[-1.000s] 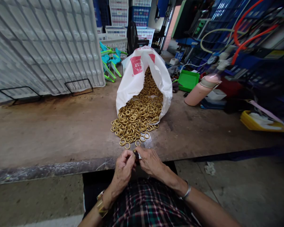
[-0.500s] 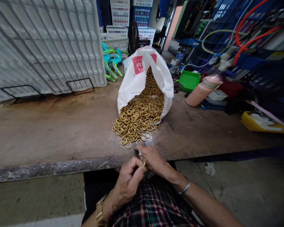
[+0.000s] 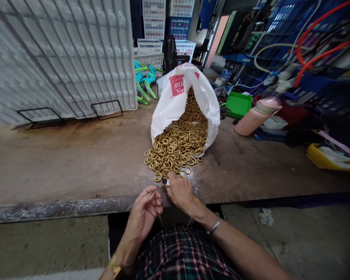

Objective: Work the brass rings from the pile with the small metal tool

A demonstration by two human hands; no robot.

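A heap of brass-coloured rings (image 3: 175,149) spills from the mouth of a white plastic bag (image 3: 166,112) onto the table. My left hand (image 3: 144,212), palm turned partly up, pinches a brass-coloured ring (image 3: 153,194) between thumb and forefinger. The ring shows nearly edge-on, just over the table's front edge. My right hand (image 3: 181,190) is closed on a small tool with a dark flat tip (image 3: 165,181) and a whitish part behind it; its exact kind cannot be made out. That tip lies against the rings at the front of the heap.
Wooden table (image 3: 76,163) with a scuffed front edge. Stacked pale ribbed sheets (image 3: 76,58) stand at left on black wire supports. To the right are a pink bottle (image 3: 253,118), a green tray (image 3: 239,104) and a yellow tray (image 3: 323,157). Crates (image 3: 154,27) are stacked behind.
My hands have come apart: the left moved left with its ring and turned palm up. The right moved forward with the dark-tipped tool to the front of the heap. The view shifted slightly.
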